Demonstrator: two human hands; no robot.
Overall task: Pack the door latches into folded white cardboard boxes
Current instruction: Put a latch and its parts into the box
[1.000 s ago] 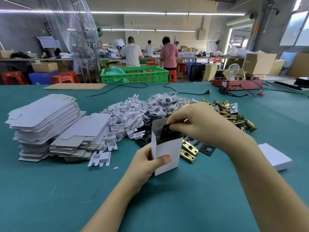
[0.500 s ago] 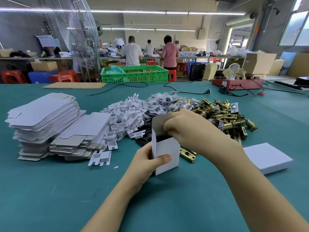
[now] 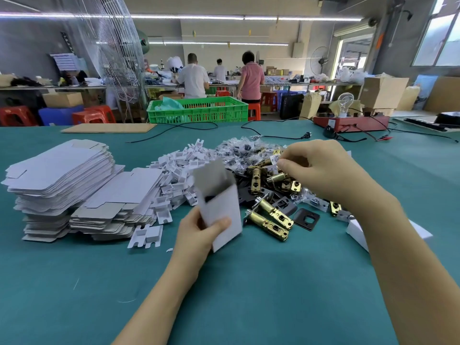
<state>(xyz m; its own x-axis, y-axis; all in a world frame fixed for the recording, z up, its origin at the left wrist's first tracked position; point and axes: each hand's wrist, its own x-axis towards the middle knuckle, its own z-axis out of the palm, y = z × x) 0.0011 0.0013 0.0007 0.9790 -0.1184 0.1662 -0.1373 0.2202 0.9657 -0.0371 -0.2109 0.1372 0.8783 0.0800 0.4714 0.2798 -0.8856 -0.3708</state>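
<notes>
My left hand [image 3: 199, 232] grips an open white cardboard box [image 3: 221, 210], tilted to the left, with a dark part showing inside its mouth. My right hand [image 3: 321, 168] hovers over the heap of brass door latches [image 3: 273, 180], its fingertips curled at a small bagged piece on top; whether it pinches that piece is unclear. Two brass latches [image 3: 271, 220] and black strike plates [image 3: 306, 219] lie beside the box. A closed white box [image 3: 356, 232] sits partly behind my right forearm.
Stacks of flat unfolded boxes [image 3: 57, 185] stand at left, with white plastic inserts [image 3: 174, 170] and small clear bags [image 3: 241, 150] piled beyond. A green crate [image 3: 199, 110], cables and a red device [image 3: 351, 122] lie at the far table edge. People work in the background.
My right hand left the box mouth after putting the black part in and moved right and back to the latch heap. The box has tilted left in my left hand.
</notes>
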